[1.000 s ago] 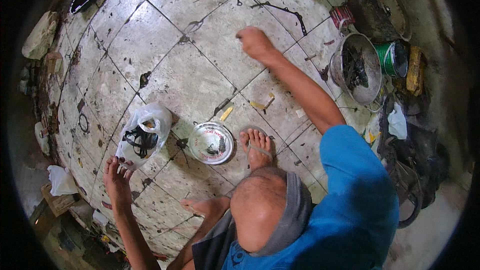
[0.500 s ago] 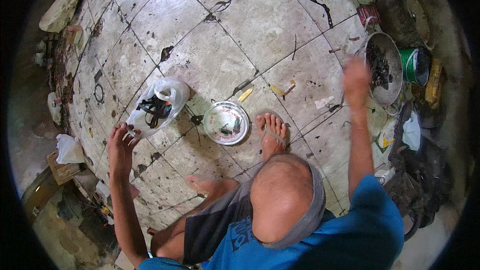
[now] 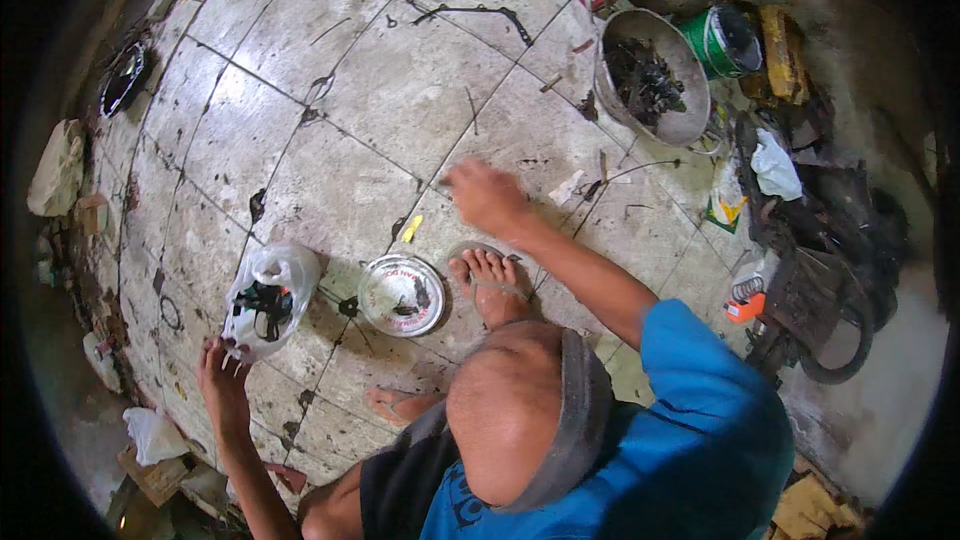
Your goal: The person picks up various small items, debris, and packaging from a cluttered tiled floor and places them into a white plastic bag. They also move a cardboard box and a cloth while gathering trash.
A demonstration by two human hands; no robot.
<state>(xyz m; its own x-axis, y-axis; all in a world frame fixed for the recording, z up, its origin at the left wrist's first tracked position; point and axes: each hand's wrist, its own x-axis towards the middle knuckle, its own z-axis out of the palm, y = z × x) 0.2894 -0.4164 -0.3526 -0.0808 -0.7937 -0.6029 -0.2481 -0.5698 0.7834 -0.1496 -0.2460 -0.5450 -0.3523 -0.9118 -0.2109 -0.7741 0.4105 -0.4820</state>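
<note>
My left hand [image 3: 225,375] grips the near rim of a white plastic bag [image 3: 300,262] on the tiled floor. Dark strips and small parts [image 3: 266,308] lie inside the bag's open mouth. Over the floor beyond my right foot, my right hand [image 3: 485,198] is smeared by motion, so its fingers and any small thing in them cannot be made out. A round silver lid [image 3: 382,318] lies between the bag and my foot, with a few dark bits [image 3: 412,298] on it. Beside the lid rests a short yellow strip [image 3: 412,229].
At the right stands a grey metal pan [image 3: 604,80] of dark scraps, next to a green can [image 3: 715,43] and a yellow block [image 3: 783,55]. Lower right are a white cloth [image 3: 775,166], an orange box [image 3: 745,308] and dark hoses. Broken dark strips [image 3: 480,12] lie on the tiles.
My right hand has come from beside the metal pan inward to the left, over the floor near the yellow strip. My left hand stays at the bag's rim. The whole view has turned.
</note>
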